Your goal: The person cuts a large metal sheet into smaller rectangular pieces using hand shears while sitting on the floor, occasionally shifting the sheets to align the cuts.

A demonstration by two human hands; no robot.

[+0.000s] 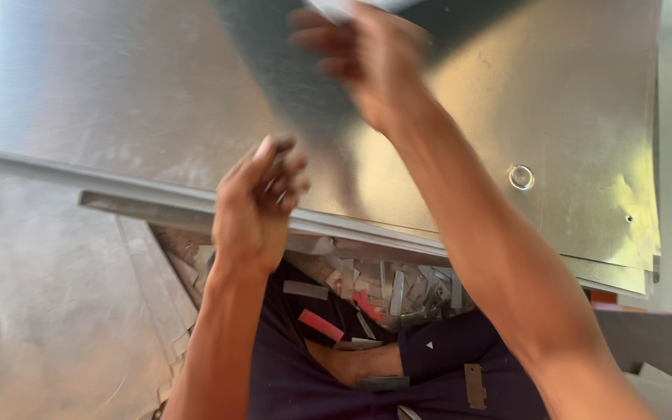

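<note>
A workshop floor [40, 327] of dull grey sheet metal fills the lower left of the view, with a pale wall at the right edge. Above it, a stack of galvanized steel sheets [577, 117] spans most of the frame, its layered edges showing along the near side and a small round ring [520, 176] set into the top sheet. A smaller, darker sheet piece [289, 70] stands tilted over the stack. The right hand [367, 62], blurred, is raised at its upper edge; whether the fingers close on it cannot be told. The left hand [254, 206] is curled almost shut at the stack's near edge, seemingly pinching something thin, though what is unclear. Below, between the person's dark-trousered legs, lies a heap of metal offcuts [406, 288] with a few red strips [320, 325]. The handling of the sheet piece looks under way, and steadying it would call for a firm two-handed hold.
</note>
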